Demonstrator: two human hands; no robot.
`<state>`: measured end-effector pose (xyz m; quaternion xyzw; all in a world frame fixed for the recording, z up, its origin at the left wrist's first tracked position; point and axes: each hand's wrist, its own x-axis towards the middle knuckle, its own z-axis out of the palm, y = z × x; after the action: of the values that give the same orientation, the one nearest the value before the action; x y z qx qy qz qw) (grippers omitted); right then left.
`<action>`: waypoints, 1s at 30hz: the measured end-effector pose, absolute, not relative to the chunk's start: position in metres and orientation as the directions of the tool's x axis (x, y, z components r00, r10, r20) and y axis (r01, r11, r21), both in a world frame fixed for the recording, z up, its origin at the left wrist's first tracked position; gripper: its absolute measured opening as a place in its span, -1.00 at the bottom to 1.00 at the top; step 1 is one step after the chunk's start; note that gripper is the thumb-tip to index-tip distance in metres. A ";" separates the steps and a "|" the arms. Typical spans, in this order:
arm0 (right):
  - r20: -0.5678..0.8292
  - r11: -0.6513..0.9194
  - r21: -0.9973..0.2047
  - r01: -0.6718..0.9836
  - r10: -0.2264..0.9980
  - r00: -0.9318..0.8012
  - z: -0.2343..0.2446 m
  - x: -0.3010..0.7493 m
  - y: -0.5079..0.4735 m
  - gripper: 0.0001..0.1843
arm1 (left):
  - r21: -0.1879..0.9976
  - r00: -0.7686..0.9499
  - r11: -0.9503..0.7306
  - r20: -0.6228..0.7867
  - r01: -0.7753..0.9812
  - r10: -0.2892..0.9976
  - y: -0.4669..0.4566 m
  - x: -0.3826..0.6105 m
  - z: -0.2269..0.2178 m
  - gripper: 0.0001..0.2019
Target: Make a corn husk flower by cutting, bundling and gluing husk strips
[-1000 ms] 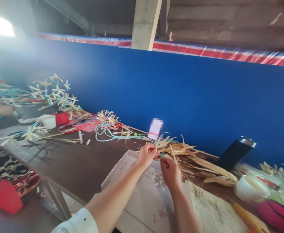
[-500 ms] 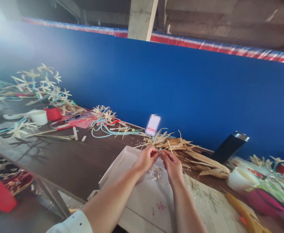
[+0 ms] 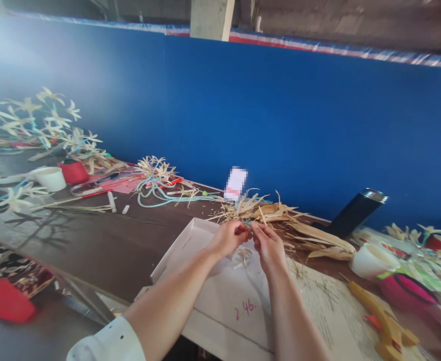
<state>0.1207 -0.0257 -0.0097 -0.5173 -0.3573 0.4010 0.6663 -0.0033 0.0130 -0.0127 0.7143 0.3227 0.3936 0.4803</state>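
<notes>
My left hand (image 3: pixel 230 237) and my right hand (image 3: pixel 270 246) meet fingertip to fingertip over the far end of a shallow cardboard box (image 3: pixel 205 313) marked with pink figures. Both are closed in a pinch. Between them shows a tiny blue-green piece (image 3: pixel 249 225), too small and too covered by the fingers to name. Pale dried scraps (image 3: pixel 244 257) lie in the box below my wrists. Just beyond my fingers is a heap of dried corn husks (image 3: pixel 280 218), with long leaves reaching to the right.
A black thermos (image 3: pixel 357 213) leans near the blue partition (image 3: pixel 299 135). At right are a white cup (image 3: pixel 374 261), a pink pouch (image 3: pixel 406 293) and a yellow glue gun (image 3: pixel 384 318). Pale husk flowers (image 3: pixel 154 169) with light-blue stems and another white cup (image 3: pixel 52 179) stand leftward.
The view has tipped down slightly, so everything sits higher in the picture. My fingers stay together around the small blue-green piece, with only a slight shift in their pinch.
</notes>
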 end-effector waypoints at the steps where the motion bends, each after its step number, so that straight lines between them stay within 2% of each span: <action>1: 0.055 0.143 -0.974 -0.176 0.902 0.428 -0.009 0.121 -0.026 -0.65 | 0.957 0.502 -0.283 0.216 0.060 0.837 0.013 -0.004 -0.012 -0.77; 6: 0.056 0.173 -0.959 -0.224 0.890 0.452 -0.008 0.121 -0.026 -0.67 | 0.991 0.550 -0.126 0.086 0.035 0.831 0.013 -0.007 -0.007 -0.75; 15: 0.032 0.186 -0.942 -0.280 0.878 0.477 -0.008 0.123 -0.025 -0.66 | 0.979 0.553 -0.178 0.094 0.100 0.828 0.016 -0.010 -0.006 -0.76; 30: 0.077 0.217 -0.945 -0.245 0.875 0.477 -0.012 0.124 -0.025 -0.64 | 0.988 0.595 -0.113 0.031 0.101 0.803 0.013 -0.011 -0.002 -0.70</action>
<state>0.1237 -0.0246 -0.0119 -0.4854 -0.3246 0.3949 0.7093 -0.0106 0.0133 -0.0024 0.6812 0.3319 0.3040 0.5775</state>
